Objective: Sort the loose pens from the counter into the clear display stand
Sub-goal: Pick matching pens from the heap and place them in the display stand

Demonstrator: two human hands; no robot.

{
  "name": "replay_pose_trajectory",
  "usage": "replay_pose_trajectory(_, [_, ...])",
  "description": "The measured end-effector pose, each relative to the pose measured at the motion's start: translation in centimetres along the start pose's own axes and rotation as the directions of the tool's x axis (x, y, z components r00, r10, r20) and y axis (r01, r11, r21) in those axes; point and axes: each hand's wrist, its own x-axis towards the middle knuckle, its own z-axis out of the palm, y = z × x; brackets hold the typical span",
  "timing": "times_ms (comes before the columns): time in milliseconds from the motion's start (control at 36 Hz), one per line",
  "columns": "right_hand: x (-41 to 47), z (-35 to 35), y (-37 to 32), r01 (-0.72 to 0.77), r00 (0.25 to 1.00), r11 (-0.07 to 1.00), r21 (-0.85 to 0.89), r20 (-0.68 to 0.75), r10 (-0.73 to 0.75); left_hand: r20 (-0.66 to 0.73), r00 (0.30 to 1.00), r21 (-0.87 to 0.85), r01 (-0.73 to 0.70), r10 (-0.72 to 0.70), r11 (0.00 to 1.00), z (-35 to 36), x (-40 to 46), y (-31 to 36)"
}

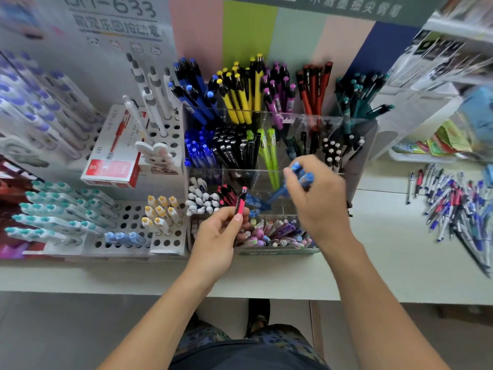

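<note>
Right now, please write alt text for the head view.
The left hand holds a pink pen and the right hand holds blue pens over a clear display stand; loose pens lie on the counter.

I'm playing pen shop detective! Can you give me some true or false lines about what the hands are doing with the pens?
1. The left hand holds a pink pen. True.
2. The right hand is empty. False: it grips blue pens.
3. A pile of loose pens lies on the counter to the right. True.
4. The yellow pens are in the stand's front row. False: they stand in the back row.
5. Both hands rest flat on the counter. False: both are raised over the stand.
</note>
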Motion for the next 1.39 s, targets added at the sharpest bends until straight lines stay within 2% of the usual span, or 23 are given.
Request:
replay_pose_trajectory(83, [-0.7,2.9,0.9,0.021,0.988,0.993,-0.12,0.153,-0.003,-0.054,0.994,0.077,-0.094,0.098,0.993,-0.1,0.0,-0.1])
replay_pose_trajectory(194, [-1.1,4.7,1.1,-0.092,0.951,0.986,-0.139,0.282,0.128,-0.162,0.977,0.059,-0.134,0.142,0.989,-0.6,0.0,0.1])
replay_pose_trajectory(333, [-0.6,3.9,0.8,-0.134,0.948,0.988,-0.07,0.281,0.149,-0.184,0.969,0.081,-0.151,0.164,0.985,-0.6,0.0,-0.1])
replay_pose_trajectory(472, [-0.1,2.4,0.8,-0.178,0.974,0.98,0.085,0.16,0.163,-0.195,0.971,0.03,-0.136,0.139,0.99,-0.4,0.1,-0.5])
replay_pose_trajectory(583, [-0.4,2.3,0.9,-0.242,0.967,0.948,0.207,0.131,0.219,-0.224,0.944,0.085,-0.229,0.243,0.97,-0.7,0.0,0.0])
replay_pose_trajectory(639, [-0.8,2.6,1.2,-0.208,0.973,0.971,0.114,0.122,0.194,-0.23,0.922,0.143,-0.283,0.31,0.948,-0.9,0.0,0.0])
replay_pose_trajectory(722, [-1.6,3.7,2.1,-0.195,0.962,0.979,-0.062,0.182,0.203,-0.237,0.895,0.211,-0.332,0.378,0.919,-1.0,-0.1,0.0])
replay_pose_trajectory(861, [-1.8,4.0,2.5,-0.28,0.904,0.957,-0.081,0.312,0.291,-0.224,0.879,0.313,-0.343,0.42,0.885,-0.9,0.0,0.1])
replay_pose_trajectory(972, [-1.3,1.6,1.8,-0.204,0.937,0.977,-0.063,0.275,0.214,-0.241,0.87,0.35,-0.336,0.43,0.874,-0.6,0.1,0.9])
replay_pose_trajectory(1056, [-1.0,0.8,0.5,-0.149,0.968,0.988,0.031,0.209,0.14,-0.238,0.878,0.375,-0.311,0.415,0.873,-0.3,0.7,1.2])
replay_pose_trajectory(1111, [-0.8,1.0,-0.8,-0.099,0.97,0.993,0.07,0.229,0.08,-0.201,0.88,0.445,-0.31,0.431,0.84,-0.2,1.2,1.2])
replay_pose_trajectory(1194, [-0.3,2.6,-2.5,0.041,0.95,0.999,0.016,0.31,-0.044,-0.085,0.878,0.589,-0.337,0.47,0.735,-0.3,2.0,1.5])
replay_pose_trajectory(1250, [0.1,3.8,-3.3,0.109,0.926,0.994,-0.022,0.365,-0.093,-0.056,0.884,0.632,-0.329,0.464,0.702,-0.5,2.4,1.7])
replay_pose_trajectory(1306, [0.4,4.8,-3.8,0.12,0.922,0.99,-0.076,0.378,-0.083,-0.059,0.886,0.625,-0.326,0.459,0.71,-0.7,2.6,1.9])
replay_pose_trajectory(1389, [0.7,5.3,-4.1,0.1,0.933,0.972,-0.211,0.36,-0.018,-0.102,0.889,0.533,-0.33,0.447,0.779,-0.8,1.7,2.1])
